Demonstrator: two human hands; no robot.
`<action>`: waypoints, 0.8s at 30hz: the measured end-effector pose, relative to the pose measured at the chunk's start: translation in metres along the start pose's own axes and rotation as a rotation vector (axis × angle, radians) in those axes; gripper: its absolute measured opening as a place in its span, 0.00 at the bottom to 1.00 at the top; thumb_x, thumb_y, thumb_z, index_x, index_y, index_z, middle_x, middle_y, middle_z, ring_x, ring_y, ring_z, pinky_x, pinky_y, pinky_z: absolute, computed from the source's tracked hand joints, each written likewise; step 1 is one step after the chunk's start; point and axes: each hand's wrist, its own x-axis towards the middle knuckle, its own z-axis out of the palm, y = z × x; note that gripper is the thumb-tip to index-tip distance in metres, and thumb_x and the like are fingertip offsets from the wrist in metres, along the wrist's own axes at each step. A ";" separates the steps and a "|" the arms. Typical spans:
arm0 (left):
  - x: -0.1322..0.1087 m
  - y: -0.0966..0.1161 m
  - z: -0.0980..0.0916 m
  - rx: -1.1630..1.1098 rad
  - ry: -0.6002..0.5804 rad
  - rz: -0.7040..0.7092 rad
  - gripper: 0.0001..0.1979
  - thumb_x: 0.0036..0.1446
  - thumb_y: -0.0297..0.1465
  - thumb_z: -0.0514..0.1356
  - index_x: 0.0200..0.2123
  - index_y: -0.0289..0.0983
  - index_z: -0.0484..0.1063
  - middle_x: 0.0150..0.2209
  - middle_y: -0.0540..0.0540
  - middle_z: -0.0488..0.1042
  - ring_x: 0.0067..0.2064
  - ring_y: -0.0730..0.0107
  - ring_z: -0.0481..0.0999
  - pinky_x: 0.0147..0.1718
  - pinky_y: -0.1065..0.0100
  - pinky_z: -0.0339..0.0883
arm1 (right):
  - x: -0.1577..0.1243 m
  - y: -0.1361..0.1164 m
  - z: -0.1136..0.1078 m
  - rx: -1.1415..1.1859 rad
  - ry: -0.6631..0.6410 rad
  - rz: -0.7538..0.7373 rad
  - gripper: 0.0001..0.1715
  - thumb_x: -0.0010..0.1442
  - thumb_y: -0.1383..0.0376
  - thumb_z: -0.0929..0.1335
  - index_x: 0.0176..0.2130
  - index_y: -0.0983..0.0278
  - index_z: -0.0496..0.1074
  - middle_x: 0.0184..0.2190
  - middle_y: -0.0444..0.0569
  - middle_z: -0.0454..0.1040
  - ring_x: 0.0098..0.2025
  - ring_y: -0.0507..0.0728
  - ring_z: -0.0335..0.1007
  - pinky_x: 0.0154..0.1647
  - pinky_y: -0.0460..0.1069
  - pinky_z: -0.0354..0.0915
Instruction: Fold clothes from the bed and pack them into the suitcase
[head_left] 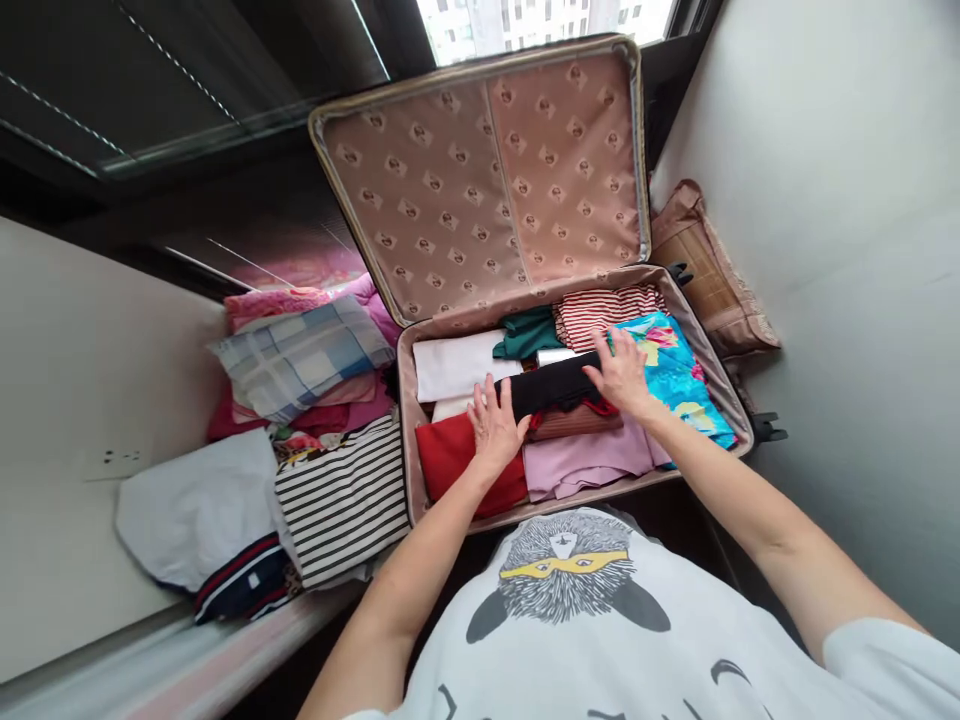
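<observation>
An open suitcase (406,400) with a pink lining holds several folded clothes. Across its middle lies a folded black garment (551,385). My left hand (495,425) rests with fingers spread at the black garment's left end, over a folded red garment (442,460). At the other end, my right hand (621,372) lies open, touching the black cloth and the edge of a blue floral garment (667,370). Around them are a white folded cloth (457,362), a dark green one (521,335), a red-striped one (607,315) and a light purple one (577,462).
The suitcase lid (487,180) stands raised against the window side. Left of the case are piled clothes, including a plaid cloth (300,355), a striped garment (341,500) and a white garment (199,500). A brown bag (709,270) leans by the right wall (840,250).
</observation>
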 end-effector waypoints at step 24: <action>-0.031 -0.008 0.015 -0.073 -0.285 0.303 0.37 0.61 0.39 0.67 0.71 0.43 0.63 0.77 0.32 0.45 0.75 0.24 0.42 0.64 0.24 0.51 | -0.051 -0.011 0.069 -0.268 -0.227 -0.153 0.40 0.72 0.45 0.56 0.77 0.50 0.48 0.78 0.64 0.39 0.75 0.81 0.40 0.61 0.76 0.58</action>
